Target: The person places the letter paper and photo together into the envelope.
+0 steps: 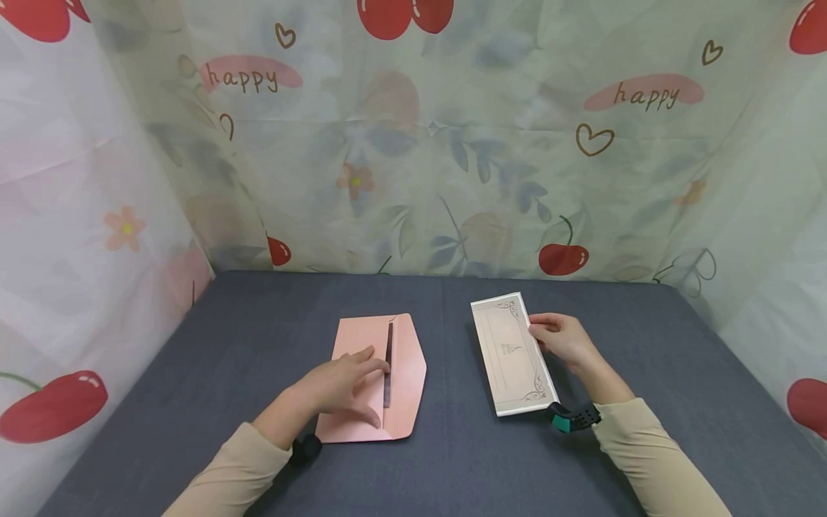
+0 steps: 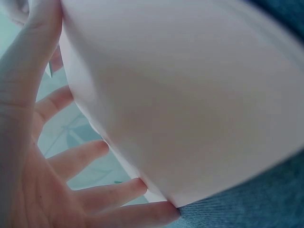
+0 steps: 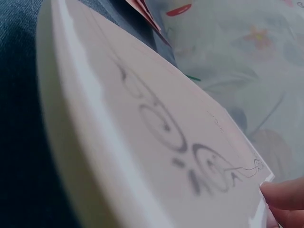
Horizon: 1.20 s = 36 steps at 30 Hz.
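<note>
A pink envelope (image 1: 362,334) lies on the table at centre left, its pointed flap (image 1: 408,380) folded out to the right. My left hand (image 1: 342,384) grips the edge of its pocket, which gapes in a dark slit. Spread fingertips touch the panel's edge (image 2: 102,133) in the left wrist view. At centre right, my right hand (image 1: 565,341) pinches the right edge of a pale rectangular card (image 1: 510,359). The card is tilted, with scroll ornaments at its corners and a small emblem in the middle. Its printed face (image 3: 156,114) fills much of the right wrist view.
Dark grey cloth covers the table (image 1: 258,330). Patterned curtains (image 1: 413,143) with cherries and flowers close off the back and both sides. Each wrist carries a dark strap (image 1: 575,418).
</note>
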Available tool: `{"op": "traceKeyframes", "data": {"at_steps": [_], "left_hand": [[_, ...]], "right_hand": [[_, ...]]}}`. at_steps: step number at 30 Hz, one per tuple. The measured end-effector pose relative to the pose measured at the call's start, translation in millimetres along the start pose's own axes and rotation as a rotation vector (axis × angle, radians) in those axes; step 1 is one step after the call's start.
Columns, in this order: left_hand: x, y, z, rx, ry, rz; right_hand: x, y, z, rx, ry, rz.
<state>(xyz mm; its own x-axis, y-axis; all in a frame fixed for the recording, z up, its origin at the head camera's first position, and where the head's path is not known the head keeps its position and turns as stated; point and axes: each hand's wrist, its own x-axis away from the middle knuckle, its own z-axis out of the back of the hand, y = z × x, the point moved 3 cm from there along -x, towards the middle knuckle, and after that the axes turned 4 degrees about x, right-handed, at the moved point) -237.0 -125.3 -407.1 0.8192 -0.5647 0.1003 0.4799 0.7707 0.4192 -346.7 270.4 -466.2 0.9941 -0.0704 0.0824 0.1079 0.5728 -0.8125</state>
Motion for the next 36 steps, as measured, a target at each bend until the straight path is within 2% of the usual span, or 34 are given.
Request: {"op": "traceKeyframes", "data": {"at_steps": [9, 16, 19, 24, 36], "left_hand": [[0.2, -0.5, -1.1, -0.001, 0.0, 0.007], [-0.3, -1.8, -1.7, -0.002, 0.002, 0.007], [-0.5, -2.2, -1.5, -0.001, 0.002, 0.013], [-0.6, -1.7, -1.2, -0.002, -0.002, 0.016], [-0.4, -0.9, -0.9, 0.001, -0.004, 0.017]], "right_hand": [[6, -9, -6, -0.008, -0.016, 0.016], [47, -57, -1, -0.051, -0.07, 0.04], [56, -69, -1, -0.053, -0.082, 0.042], [59, -76, -5, -0.032, -0.087, 0.005], [62, -87, -14, -0.023, -0.135, 0.028]]}}
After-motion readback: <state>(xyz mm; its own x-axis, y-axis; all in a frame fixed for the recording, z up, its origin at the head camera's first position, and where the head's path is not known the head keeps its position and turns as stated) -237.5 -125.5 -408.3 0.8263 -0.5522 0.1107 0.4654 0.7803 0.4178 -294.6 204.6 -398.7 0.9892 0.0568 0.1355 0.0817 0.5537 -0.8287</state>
